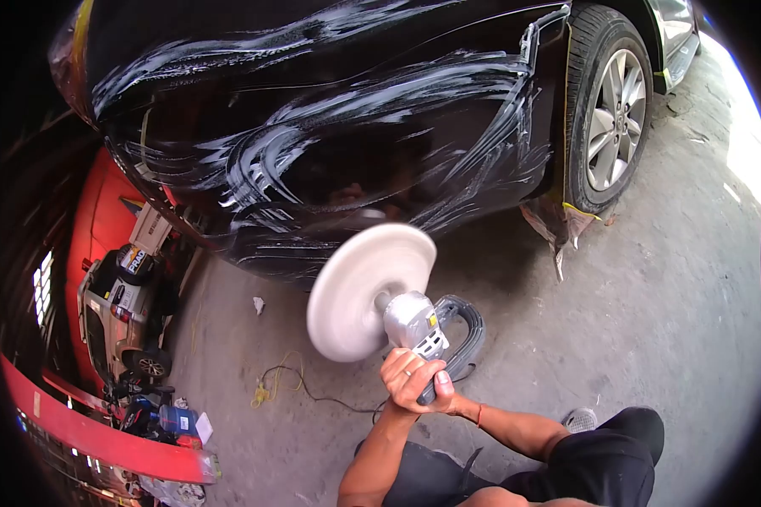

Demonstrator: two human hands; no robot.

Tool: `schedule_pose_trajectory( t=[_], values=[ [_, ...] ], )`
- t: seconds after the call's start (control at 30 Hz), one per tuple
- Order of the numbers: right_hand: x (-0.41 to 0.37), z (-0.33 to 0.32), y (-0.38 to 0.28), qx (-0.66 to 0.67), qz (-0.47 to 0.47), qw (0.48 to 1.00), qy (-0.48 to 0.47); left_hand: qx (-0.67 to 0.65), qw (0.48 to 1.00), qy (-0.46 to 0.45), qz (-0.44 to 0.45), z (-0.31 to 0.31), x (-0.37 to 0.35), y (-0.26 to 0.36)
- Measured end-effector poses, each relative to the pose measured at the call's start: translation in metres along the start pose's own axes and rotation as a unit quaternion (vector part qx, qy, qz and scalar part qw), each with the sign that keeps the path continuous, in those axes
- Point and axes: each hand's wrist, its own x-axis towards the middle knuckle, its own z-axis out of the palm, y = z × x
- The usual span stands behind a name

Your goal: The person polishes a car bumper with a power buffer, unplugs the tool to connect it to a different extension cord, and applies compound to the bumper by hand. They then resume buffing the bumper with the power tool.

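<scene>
A black car body panel (355, 127) smeared with white polishing compound fills the upper view. A grey electric polisher (410, 319) with a round white pad (355, 287) hangs just below the panel's lower edge, the pad facing left and blurred. My left hand (406, 378), a ring on one finger, grips the polisher's handle from above. My right hand (448, 399), with a red band at the wrist, wraps the same handle from the right, partly hidden under the left. A black loop handle (469, 325) sticks out to the right of the tool.
The car's wheel (615, 110) stands at upper right, with masking paper (558, 224) hanging beside it. A black cable (313, 393) and a yellow cord (266, 390) lie on the concrete floor. A red bumper (101, 435) and clutter sit at lower left. My shoe (579, 418) is at lower right.
</scene>
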Motion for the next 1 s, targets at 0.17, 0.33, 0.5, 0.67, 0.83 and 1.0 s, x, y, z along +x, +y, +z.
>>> schedule_pose_trajectory(
  t=[0.17, 0.33, 0.5, 0.67, 0.83, 1.0],
  values=[
    [-0.007, -0.007, -0.031, 0.091, -0.025, 0.995, 0.036, -0.041, 0.999, -0.013, 0.008, 0.037, 0.023, 0.003],
    [-0.01, -0.016, -0.065, -0.075, -0.076, 0.983, 0.148, -0.105, 0.993, -0.058, 0.019, 0.074, 0.051, -0.001],
    [0.002, -0.041, -0.06, -0.034, -0.053, 0.987, 0.149, -0.127, 0.986, -0.099, 0.04, 0.106, 0.075, 0.004],
    [0.013, -0.046, -0.043, 0.002, -0.078, 0.988, 0.13, -0.144, 0.984, -0.101, 0.019, 0.11, 0.071, 0.003],
    [-0.004, -0.028, -0.027, -0.076, -0.017, 0.99, 0.121, -0.083, 0.994, -0.069, -0.004, 0.065, 0.025, -0.006],
    [0.0, 0.02, -0.018, -0.148, -0.011, 0.988, 0.033, -0.016, 0.999, -0.024, -0.038, -0.006, -0.021, -0.01]
  ],
)
